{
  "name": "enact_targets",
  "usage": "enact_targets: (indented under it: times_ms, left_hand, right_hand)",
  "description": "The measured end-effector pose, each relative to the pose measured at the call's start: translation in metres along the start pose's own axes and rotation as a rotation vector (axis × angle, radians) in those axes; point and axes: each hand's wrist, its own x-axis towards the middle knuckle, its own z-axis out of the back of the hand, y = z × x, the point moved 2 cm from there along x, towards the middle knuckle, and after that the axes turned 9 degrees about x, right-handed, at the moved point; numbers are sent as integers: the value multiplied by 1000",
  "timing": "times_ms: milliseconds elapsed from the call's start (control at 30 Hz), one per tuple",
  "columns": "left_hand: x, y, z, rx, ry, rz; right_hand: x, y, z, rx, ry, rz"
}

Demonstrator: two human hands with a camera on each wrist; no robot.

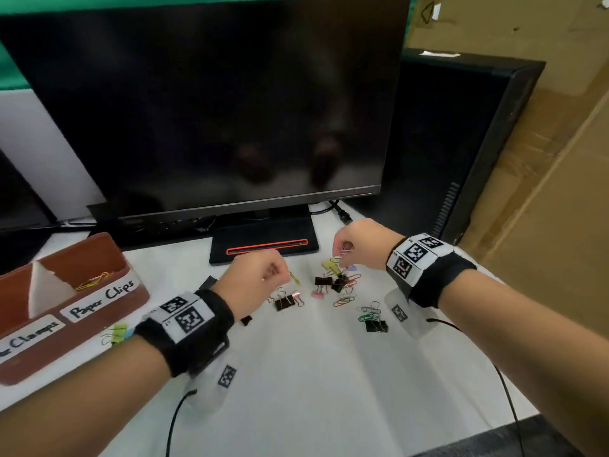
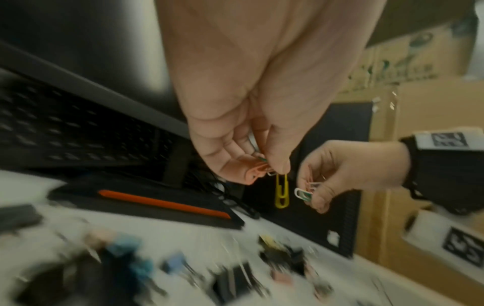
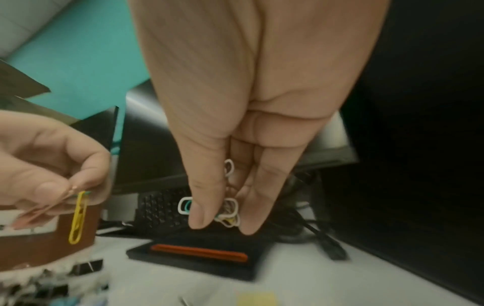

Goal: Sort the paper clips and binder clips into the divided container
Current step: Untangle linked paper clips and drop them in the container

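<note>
Pinching both ways: our left hand [image 2: 235, 157] dangles a yellow wire paper clip [image 2: 282, 190], our right hand [image 3: 228, 198] bunches several clips [image 3: 228, 209], gathering for the far-left brown divided container [image 1: 115, 258]

Even indoor light, head view sharp; both wrist views dimmer, motion-blurred along the bottom, edges warped.

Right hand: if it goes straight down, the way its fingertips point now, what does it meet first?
Probably the pile of clips on the white table, lying just under the right hand, which pinches several paper clips. Depth is uncertain; it could land nearer the monitor base.
</note>
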Motion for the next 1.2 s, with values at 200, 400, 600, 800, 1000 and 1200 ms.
enact_targets:
  times_ms: [200, 400, 600, 800, 1000, 1200]
  left_hand:
    - [-33, 86, 108, 14, -236, 257]
    - [-68, 186, 170, 33, -368, 506]
    - [-72, 221, 168, 30, -348, 582]
    - [-63, 191, 156, 11, -347, 433]
    - [-34, 102, 103, -147, -250, 191]
    - [6, 10, 12, -126, 80, 46]
  right_hand:
    - [38, 127, 7, 41, -52, 285]
    - [102, 266, -20, 126, -50, 465]
    - [149, 319, -65, 283, -16, 314]
    - [135, 287, -65, 415, -17, 352]
    - [79, 173, -22, 263, -44, 275]
    - [19, 35, -8, 101, -36, -18]
